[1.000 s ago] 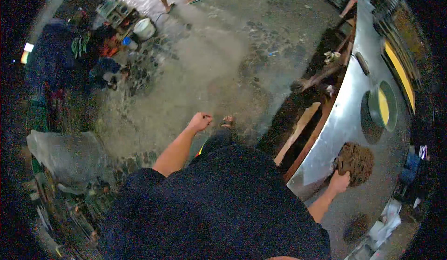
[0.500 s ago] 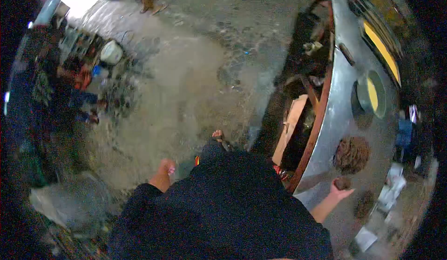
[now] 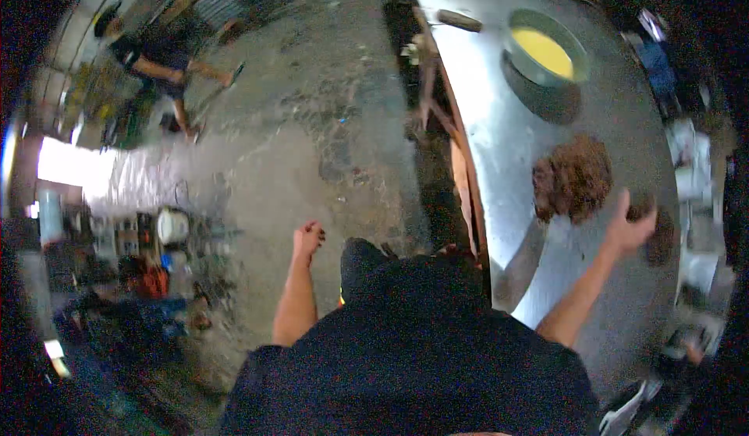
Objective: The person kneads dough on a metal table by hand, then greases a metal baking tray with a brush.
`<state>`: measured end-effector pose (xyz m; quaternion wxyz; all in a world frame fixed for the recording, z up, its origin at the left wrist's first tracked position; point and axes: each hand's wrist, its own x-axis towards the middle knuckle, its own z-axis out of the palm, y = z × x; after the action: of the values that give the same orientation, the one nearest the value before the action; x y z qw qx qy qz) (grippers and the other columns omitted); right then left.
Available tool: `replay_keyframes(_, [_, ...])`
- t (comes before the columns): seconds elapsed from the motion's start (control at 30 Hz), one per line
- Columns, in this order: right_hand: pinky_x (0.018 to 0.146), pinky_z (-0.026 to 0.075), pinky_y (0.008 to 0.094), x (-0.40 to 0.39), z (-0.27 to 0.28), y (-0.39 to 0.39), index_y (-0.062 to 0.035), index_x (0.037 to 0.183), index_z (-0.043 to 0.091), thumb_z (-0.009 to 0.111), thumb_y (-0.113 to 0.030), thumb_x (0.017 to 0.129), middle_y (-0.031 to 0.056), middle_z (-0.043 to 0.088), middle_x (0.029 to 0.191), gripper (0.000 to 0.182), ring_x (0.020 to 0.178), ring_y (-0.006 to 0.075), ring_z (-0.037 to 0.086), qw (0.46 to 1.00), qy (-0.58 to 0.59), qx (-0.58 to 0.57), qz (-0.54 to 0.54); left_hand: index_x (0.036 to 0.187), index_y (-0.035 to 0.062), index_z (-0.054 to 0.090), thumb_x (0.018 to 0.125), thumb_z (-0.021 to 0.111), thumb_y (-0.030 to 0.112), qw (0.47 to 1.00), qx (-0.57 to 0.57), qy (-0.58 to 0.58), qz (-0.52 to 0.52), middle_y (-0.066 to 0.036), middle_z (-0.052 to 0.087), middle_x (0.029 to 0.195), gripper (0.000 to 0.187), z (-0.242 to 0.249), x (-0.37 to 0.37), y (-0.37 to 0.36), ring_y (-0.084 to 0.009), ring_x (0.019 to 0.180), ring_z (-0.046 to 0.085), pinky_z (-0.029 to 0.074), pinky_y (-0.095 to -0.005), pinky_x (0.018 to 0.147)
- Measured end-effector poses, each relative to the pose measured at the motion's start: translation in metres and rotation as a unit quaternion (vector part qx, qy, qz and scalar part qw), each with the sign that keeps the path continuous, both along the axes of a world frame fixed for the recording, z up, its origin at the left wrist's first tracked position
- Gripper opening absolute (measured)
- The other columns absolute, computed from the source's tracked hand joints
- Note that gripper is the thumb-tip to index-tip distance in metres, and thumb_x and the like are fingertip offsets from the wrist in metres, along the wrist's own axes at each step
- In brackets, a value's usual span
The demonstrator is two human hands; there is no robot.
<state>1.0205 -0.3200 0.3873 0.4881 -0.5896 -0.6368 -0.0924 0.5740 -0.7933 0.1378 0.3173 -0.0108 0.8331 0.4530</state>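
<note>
On the right, a metal-topped table carries a large brown, clumpy mound. My right hand is just beside the mound, thumb and fingers curved around a dark brown lump. Beyond that hand lies a smaller dark brown mass, partly hidden by it. Farther up the table stands a round greenish tub with yellow contents. My left hand hangs over the floor, fingers loosely bent and slightly apart, holding nothing.
A dark block lies near the table's far edge. At the upper left, a person stands or walks on the floor. Another person in dark clothes is low at the left, near a white round container. Pale items line the right side.
The view has turned right, so the table, mound and tub appear higher up. My right arm reaches farther out, and my left forearm now shows. A person has come into view at upper left.
</note>
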Motion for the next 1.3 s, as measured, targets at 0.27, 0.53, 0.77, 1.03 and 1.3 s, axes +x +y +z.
replay_keyframes(0.27, [0.097, 0.041, 0.0505, -0.001, -0.103, 0.032, -0.0087, 0.125, 0.058, 0.064, -0.051, 0.081, 0.0179, 0.055, 0.127, 0.062, 0.115, 0.0389, 0.053, 0.96, -0.204, -0.185, -0.052, 0.11, 0.0034, 0.057, 0.094, 0.053, 0.015, 0.927, -0.163, -0.12, -0.317, -0.009, 0.063, 0.081, 0.02, -0.064, 0.022, -0.042, -0.0198, 0.061, 0.057, 0.046, -0.032, 0.051])
replay_keyframes(0.53, [0.1, 0.04, 0.0446, -0.073, -0.06, 0.032, -0.0019, 0.129, 0.052, 0.068, -0.026, 0.081, 0.0216, 0.057, 0.123, 0.056, 0.116, 0.0379, 0.052, 0.946, -0.084, -0.232, 0.212, 0.106, 0.005, 0.057, 0.092, 0.056, 0.019, 0.957, -0.195, -0.136, -0.168, -0.008, 0.062, 0.081, 0.02, -0.075, -0.052, -0.071, -0.0187, 0.063, 0.057, 0.044, -0.0313, 0.05])
replay_keyframes(0.77, [0.103, 0.024, 0.0642, -0.121, -0.096, 0.028, -0.0178, 0.135, 0.048, 0.076, -0.052, 0.064, 0.0211, 0.04, 0.138, 0.083, 0.129, 0.0429, 0.033, 0.893, -0.223, -0.389, 0.032, 0.11, 0.0109, 0.061, 0.097, 0.048, 0.034, 0.925, 0.091, -0.278, -0.241, -0.016, 0.066, 0.096, 0.029, -0.124, -0.165, 0.071, -0.0273, 0.072, 0.064, 0.05, -0.0385, 0.053])
replay_keyframes(1.03, [0.099, 0.028, 0.0614, -0.126, -0.106, 0.045, -0.0108, 0.141, 0.035, 0.073, -0.053, 0.067, 0.0175, 0.04, 0.138, 0.094, 0.135, 0.0389, 0.027, 0.883, -0.234, -0.407, 0.002, 0.114, 0.0046, 0.057, 0.094, 0.054, 0.018, 0.939, -0.042, -0.09, -0.329, -0.01, 0.065, 0.076, 0.024, -0.078, -0.064, 0.084, -0.0187, 0.056, 0.06, 0.046, -0.0313, 0.045])
replay_keyframes(1.3, [0.1, 0.032, 0.0612, -0.124, -0.106, 0.06, -0.007, 0.135, 0.045, 0.069, -0.048, 0.069, 0.0147, 0.047, 0.137, 0.081, 0.131, 0.0384, 0.033, 0.861, -0.266, -0.434, 0.007, 0.093, 0.0007, 0.058, 0.092, 0.054, 0.017, 0.923, -0.044, -0.093, -0.37, -0.012, 0.061, 0.067, 0.017, -0.072, -0.045, -0.012, -0.0202, 0.047, 0.054, 0.04, -0.0335, 0.038])
